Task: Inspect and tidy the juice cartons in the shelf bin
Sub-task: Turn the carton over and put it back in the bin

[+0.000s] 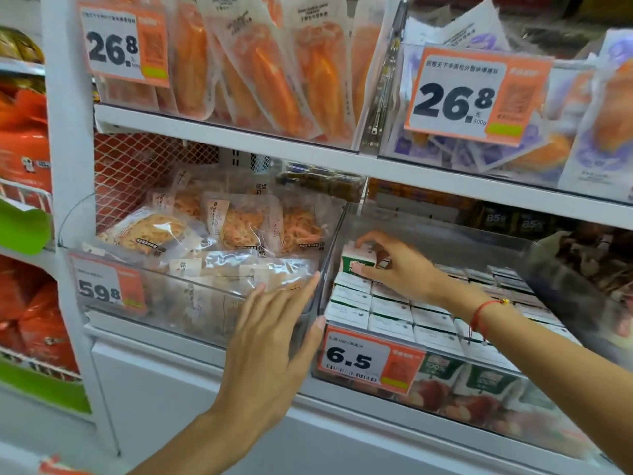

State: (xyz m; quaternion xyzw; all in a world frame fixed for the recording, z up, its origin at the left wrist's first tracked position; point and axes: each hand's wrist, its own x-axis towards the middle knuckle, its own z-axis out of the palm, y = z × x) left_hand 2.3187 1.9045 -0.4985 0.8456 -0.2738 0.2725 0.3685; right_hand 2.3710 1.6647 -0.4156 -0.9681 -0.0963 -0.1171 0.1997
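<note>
A clear plastic shelf bin (455, 231) on the lower right shelf holds several white-topped juice cartons (390, 313) packed in rows, their green and red fronts showing through the bin's front wall. My right hand (394, 265) reaches into the bin's far left corner and grips one carton (352, 260) that sits raised above the rows. My left hand (274, 323) is flat with straight fingers against the front corner where this bin meets the neighbouring one, its thumb on the juice bin's left front edge.
A price tag reading 6.5 (359, 358) hangs on the juice bin's front. The bin to the left (191, 296) holds bagged dried snacks with a 59.8 tag. The shelf above (239, 135) carries orange packets and 26.8 tags. A white upright (68, 200) stands at the left.
</note>
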